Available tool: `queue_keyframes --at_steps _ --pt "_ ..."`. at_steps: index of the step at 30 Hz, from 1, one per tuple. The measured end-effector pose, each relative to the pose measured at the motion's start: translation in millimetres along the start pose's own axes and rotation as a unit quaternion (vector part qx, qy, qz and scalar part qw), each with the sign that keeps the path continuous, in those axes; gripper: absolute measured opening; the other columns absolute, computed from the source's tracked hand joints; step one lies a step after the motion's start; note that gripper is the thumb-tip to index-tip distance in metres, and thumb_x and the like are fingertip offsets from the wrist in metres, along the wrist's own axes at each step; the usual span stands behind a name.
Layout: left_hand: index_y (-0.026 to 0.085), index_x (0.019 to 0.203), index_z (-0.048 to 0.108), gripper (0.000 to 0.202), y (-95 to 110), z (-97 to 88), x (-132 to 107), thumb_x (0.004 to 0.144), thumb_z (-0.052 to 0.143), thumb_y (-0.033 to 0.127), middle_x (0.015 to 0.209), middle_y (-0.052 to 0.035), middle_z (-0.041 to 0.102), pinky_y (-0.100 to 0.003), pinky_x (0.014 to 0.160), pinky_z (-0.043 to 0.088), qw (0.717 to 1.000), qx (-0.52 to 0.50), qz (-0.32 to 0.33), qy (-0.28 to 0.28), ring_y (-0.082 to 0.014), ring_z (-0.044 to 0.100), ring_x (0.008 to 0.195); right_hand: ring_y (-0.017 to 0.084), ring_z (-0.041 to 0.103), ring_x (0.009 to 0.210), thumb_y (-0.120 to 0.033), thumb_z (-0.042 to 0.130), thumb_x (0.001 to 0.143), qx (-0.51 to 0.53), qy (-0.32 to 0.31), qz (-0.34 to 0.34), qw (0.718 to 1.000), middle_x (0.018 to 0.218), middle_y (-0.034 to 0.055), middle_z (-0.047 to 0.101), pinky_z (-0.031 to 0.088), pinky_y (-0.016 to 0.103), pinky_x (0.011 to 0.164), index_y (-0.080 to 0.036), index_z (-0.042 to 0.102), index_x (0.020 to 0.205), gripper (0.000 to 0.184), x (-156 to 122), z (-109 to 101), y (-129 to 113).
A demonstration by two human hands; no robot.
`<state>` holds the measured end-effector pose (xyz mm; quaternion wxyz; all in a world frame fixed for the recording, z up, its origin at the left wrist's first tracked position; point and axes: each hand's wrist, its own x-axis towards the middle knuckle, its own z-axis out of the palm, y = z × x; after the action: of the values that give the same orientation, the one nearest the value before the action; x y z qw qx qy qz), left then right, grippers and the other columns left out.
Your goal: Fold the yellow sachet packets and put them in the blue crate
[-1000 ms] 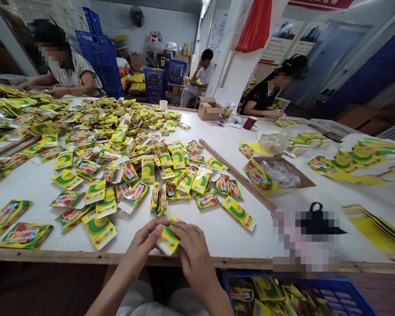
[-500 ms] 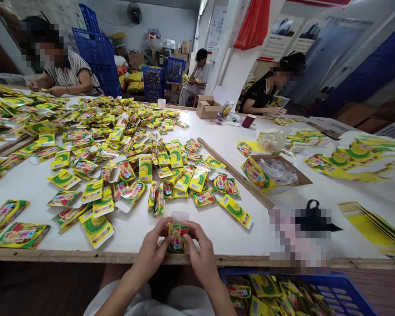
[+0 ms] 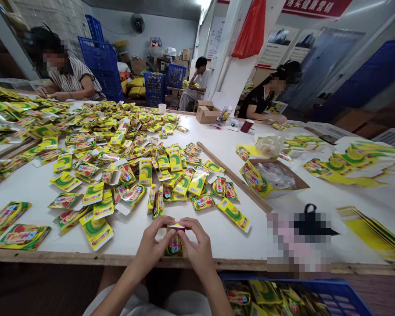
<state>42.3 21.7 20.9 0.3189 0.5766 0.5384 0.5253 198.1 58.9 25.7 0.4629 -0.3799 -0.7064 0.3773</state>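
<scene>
A small yellow and green printed carton (image 3: pixel 175 246) stands at the table's front edge between my hands. My left hand (image 3: pixel 154 240) grips its left side, thumb on the front and fingertips on the top flap. On the other side my right hand (image 3: pixel 195 240) pinches the same carton, its thumb beside the left one. The white flap at the top is folded down under my fingers. Just beyond my hands lies a heap of similar small cartons (image 3: pixel 145 171), some with white end flaps sticking out.
A wooden strip (image 3: pixel 232 175) crosses the white table, with an open box of clear plastic bags (image 3: pixel 276 173) to its right. Flat carton sheets (image 3: pixel 371 228) lie further right. Below the edge stands a blue crate (image 3: pixel 335 294) holding cartons. Three people sit around the table and beyond.
The carton's top flap stood upright before and is now bent down. Both my hands have shifted their fingers and thumbs up to the carton's top. The view has tilted slightly up.
</scene>
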Motion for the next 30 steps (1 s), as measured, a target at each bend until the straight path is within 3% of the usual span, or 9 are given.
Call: queue_keyframes --at_steps 10,17,23,30 --pt "0.019 0.092 0.065 0.014 9 6.3 8 0.087 0.06 0.031 0.087 -0.0031 0.068 -0.028 0.074 0.049 0.997 -0.012 -0.063 0.047 -0.0177 0.061 0.079 0.017 0.063 0.073 -0.025 0.061 0.086 -0.019 0.036 0.058 0.997 0.081 0.0026 0.069 0.05 0.026 0.07 -0.019 0.066 0.088 0.008 11 4 -8" --pt "0.02 0.091 0.068 0.015 7 2.9 6 0.087 0.061 0.032 0.092 -0.0036 0.069 -0.028 0.077 0.049 0.998 -0.036 -0.05 0.033 -0.0184 0.062 0.085 0.018 0.066 0.081 -0.029 0.058 0.089 0.033 0.024 0.084 0.996 0.087 0.0043 0.07 0.05 0.026 0.074 -0.019 0.066 0.09 0.013 5 4 -4" --pt "0.019 0.086 0.066 0.013 13 2.6 12 0.087 0.06 0.03 0.081 -0.002 0.067 -0.027 0.07 0.047 0.997 -0.021 -0.069 0.034 -0.0163 0.059 0.072 0.017 0.063 0.073 -0.031 0.059 0.089 0.038 0.022 0.102 0.994 0.077 0.0025 0.068 0.049 0.026 0.069 -0.018 0.064 0.085 0.014 7 3 -6" --pt "0.021 0.093 0.069 0.013 5 -0.3 0 0.09 0.057 0.027 0.092 -0.0047 0.067 -0.032 0.084 0.049 0.999 -0.033 -0.01 -0.016 -0.0201 0.062 0.092 0.019 0.066 0.085 -0.029 0.06 0.088 0.062 -0.001 0.091 0.994 0.09 0.0045 0.07 0.051 0.027 0.076 -0.02 0.066 0.091 0.011 -2 8 1"
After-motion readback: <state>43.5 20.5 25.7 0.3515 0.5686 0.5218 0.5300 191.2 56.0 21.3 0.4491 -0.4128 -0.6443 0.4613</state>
